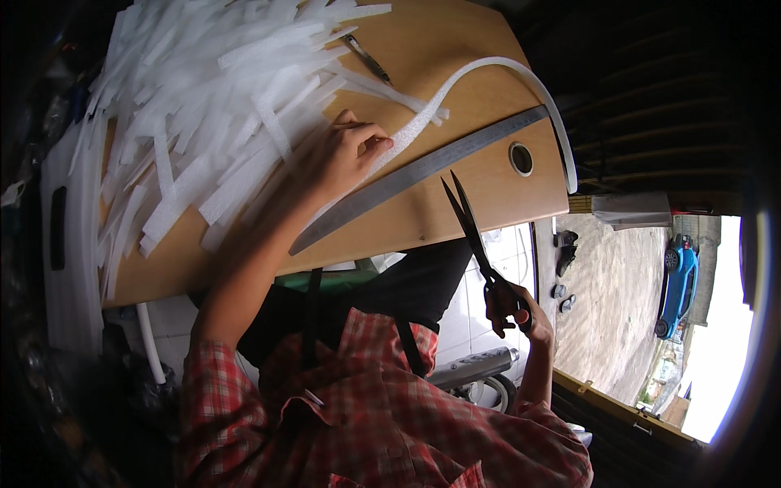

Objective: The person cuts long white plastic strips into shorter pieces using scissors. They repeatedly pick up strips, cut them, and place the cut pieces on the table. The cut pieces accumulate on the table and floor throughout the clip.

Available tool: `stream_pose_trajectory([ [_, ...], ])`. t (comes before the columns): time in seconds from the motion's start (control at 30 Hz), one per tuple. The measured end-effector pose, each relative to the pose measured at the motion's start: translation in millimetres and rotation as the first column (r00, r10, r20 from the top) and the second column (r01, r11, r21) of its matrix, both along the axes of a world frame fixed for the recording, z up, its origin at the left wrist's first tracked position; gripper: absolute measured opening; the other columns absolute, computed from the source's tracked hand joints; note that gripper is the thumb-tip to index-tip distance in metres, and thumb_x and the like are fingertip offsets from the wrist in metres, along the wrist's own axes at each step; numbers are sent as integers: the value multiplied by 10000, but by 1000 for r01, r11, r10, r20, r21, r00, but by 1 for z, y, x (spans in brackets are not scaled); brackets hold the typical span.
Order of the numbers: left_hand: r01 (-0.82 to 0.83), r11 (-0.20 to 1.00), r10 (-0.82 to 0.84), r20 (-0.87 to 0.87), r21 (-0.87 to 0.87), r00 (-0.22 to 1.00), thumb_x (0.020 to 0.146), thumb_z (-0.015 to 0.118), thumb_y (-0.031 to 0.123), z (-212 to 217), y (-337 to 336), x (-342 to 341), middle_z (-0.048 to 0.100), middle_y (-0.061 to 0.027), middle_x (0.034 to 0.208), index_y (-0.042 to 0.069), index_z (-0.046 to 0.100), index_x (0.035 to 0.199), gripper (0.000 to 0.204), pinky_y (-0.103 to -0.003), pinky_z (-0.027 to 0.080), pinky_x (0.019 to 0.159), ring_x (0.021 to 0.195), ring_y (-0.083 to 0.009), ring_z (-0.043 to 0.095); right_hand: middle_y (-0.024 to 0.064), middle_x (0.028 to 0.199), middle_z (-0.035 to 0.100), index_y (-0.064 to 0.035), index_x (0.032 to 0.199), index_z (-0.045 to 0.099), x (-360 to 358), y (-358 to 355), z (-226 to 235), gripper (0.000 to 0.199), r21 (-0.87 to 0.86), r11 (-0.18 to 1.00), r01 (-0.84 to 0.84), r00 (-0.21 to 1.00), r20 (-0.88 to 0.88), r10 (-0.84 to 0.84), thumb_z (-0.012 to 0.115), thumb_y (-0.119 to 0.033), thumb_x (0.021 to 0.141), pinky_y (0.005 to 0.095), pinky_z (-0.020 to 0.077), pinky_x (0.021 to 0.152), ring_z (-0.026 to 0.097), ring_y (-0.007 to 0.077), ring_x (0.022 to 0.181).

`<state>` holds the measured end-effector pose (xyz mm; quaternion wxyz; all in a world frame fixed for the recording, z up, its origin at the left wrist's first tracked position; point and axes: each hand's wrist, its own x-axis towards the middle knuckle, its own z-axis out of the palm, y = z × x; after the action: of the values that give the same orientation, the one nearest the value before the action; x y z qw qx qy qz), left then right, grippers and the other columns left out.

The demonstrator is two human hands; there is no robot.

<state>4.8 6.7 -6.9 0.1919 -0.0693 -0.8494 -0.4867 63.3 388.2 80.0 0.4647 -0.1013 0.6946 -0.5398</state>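
Table (496, 93): brown, strips (236, 89) piled
Left hand (348, 154): fingertips pinch long strip (413, 128)
Right hand (534, 317): fingers curl around scissors (481, 256)

The left hand (350, 159) covers part of the long foam strip (423, 119). The handles of the scissors (465, 213) partly hide the fingers of the right hand (534, 324). Marks on the ruler (423, 180) are too small to read. The upper edge cuts off the table (455, 32) and the blurred foam pile (203, 89); the lower edge cuts the shirt (390, 423), which hides part of a wheel (498, 392).
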Motion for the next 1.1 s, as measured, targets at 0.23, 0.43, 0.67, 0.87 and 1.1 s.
stream_pose_trajectory([
  [0.23, -45, 958, 12, -117, -284, 993, 856, 732, 238, -7, 2, -4, 642, -1, 825, 97, 678, 804, 160, -404, 410, 802, 908, -235, 543, 32, 716, 535, -2, 971, 546, -25, -26, -23, 1013, 58, 989, -138, 986, -86, 143, 559, -947, 607, 258, 454, 511, 561, 112, 565],
  [0.43, 11, 947, -37, -78, -320, 996, 874, 704, 202, -9, 1, -5, 584, -36, 833, 67, 644, 813, 160, -389, 415, 788, 891, -267, 520, 34, 720, 541, 4, 970, 549, -41, -35, -35, 1015, 36, 984, -174, 972, -153, 178, 533, -946, 613, 259, 448, 512, 569, 114, 580],
  [0.67, 56, 933, -76, -44, -355, 996, 885, 675, 167, -5, 1, -5, 589, -43, 845, 44, 647, 822, 141, -395, 429, 784, 886, -276, 514, 14, 668, 528, -2, 945, 582, -50, -41, -51, 886, 25, 994, -107, 981, -162, 110, 642, -841, 666, 244, 419, 478, 539, 89, 551],
  [0.87, 80, 941, -92, -19, -328, 996, 891, 672, 154, -5, -2, -4, 594, -64, 859, 18, 637, 824, 156, -391, 434, 774, 885, -282, 516, -6, 587, 494, -6, 862, 587, -49, -43, -54, 767, 69, 996, -54, 991, -115, 61, 678, -756, 733, 239, 402, 465, 527, 84, 530],
  [1.1, 82, 975, -73, 51, -206, 996, 924, 652, 140, 8, -16, 1, 588, -134, 767, -23, 585, 826, 202, -398, 438, 684, 730, -314, 534, -7, 598, 490, 34, 911, 602, -47, -45, -50, 762, 127, 991, -44, 968, -241, 74, 678, -712, 777, 274, 380, 486, 492, 87, 547],
])
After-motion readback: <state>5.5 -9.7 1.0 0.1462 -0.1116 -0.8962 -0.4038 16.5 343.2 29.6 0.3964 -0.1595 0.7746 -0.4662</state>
